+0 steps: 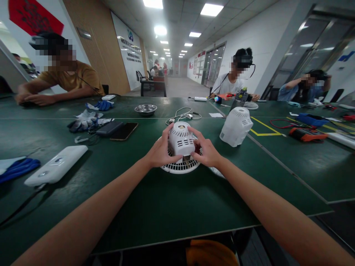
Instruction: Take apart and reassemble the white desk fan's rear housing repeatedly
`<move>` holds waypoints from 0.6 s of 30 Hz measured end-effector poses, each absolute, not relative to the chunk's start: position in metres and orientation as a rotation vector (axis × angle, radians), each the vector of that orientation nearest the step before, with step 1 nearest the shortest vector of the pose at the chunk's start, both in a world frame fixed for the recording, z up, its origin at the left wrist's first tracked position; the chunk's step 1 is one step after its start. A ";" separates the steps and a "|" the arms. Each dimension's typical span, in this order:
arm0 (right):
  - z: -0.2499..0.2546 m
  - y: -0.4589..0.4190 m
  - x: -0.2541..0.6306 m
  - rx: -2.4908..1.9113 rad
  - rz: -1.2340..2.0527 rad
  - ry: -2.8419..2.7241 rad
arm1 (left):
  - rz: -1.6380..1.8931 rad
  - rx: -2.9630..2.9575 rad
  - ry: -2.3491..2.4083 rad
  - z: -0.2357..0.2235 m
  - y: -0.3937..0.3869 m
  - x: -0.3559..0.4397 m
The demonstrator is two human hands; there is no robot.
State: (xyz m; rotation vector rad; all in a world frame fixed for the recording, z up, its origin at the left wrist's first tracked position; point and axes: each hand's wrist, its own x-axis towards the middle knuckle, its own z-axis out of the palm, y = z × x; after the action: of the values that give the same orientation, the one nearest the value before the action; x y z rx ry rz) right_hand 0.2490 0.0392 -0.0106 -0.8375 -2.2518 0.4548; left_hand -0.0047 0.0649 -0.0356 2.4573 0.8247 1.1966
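A white slotted motor housing point(181, 139) stands on a round white fan grille point(181, 166) that lies flat on the green table point(155, 207). My left hand point(161, 149) grips the housing's left side, thumb over its top. My right hand point(205, 149) holds its right side, fingers curled around it. Both forearms reach in from the near edge. A second white ribbed fan shell point(236, 126) lies tilted just beyond my right hand, apart from it.
A white power bank point(57, 164) and blue cloth point(16, 168) lie at the left; gloves point(85, 120), a black phone point(124, 131), a steel bowl point(145, 109) and white cable point(183, 114) further back. Three people sit across the tables. Orange tool point(306, 135) right.
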 end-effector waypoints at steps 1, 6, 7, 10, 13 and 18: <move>-0.010 0.039 0.249 -0.835 0.450 -2.251 | 1.205 2.483 0.841 -0.034 0.064 -0.003; -0.009 0.036 0.246 -0.848 0.465 -2.226 | 1.250 2.603 0.859 -0.029 0.064 0.000; -0.009 0.036 0.246 -0.852 0.473 -2.220 | 1.253 2.614 0.858 -0.029 0.064 0.000; -0.007 0.035 0.246 -0.859 0.486 -2.215 | 1.245 2.633 0.853 -0.030 0.064 -0.001; -0.006 0.035 0.246 -0.860 0.510 -2.215 | 1.228 2.654 0.837 -0.030 0.065 -0.003; -0.004 0.035 0.246 -0.877 0.562 -2.223 | 1.190 2.666 0.826 -0.030 0.068 -0.006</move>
State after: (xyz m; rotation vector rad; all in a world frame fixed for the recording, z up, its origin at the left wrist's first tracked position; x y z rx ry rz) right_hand 0.2460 0.0345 -0.0043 -0.8770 -2.2230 0.5619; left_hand -0.0065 0.0676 -0.0298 2.6655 0.8260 1.1901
